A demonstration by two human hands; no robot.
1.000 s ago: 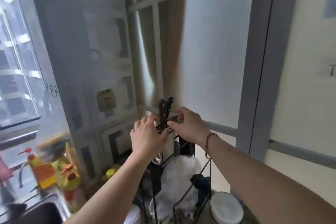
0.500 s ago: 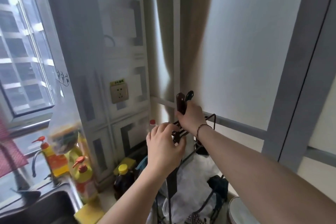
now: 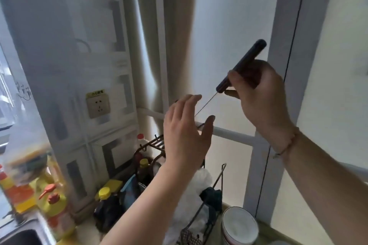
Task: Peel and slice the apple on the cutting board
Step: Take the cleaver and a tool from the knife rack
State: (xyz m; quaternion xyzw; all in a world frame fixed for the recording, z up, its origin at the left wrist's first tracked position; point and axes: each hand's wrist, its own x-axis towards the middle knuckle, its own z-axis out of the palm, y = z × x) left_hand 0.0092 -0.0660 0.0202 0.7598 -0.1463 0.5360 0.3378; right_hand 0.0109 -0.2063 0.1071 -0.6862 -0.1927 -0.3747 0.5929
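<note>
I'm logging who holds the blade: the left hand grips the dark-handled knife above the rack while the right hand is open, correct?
Swapped. The head view shows the right hand gripping the knife above the rack; the left hand is open.

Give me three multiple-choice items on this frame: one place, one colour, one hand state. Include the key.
1. Where is the dark-handled thin-bladed knife?
A. lying in the sink
B. held up in the right hand, above the black wire rack
C. on the white round container

2. What colour is the cap of the dark sauce bottle at the foot of the wall?
A. yellow
B. blue
C. black

3. What is the left hand doing?
A. gripping the rack
B. pinching the blade
C. open, fingers straight, holding nothing

Key: 1 B, fingers are wrapped round the handle, with the blade angled down-left. 2 A, the cap is plainly yellow. 3 C, the fingers are spread, clear of the blade.
</note>
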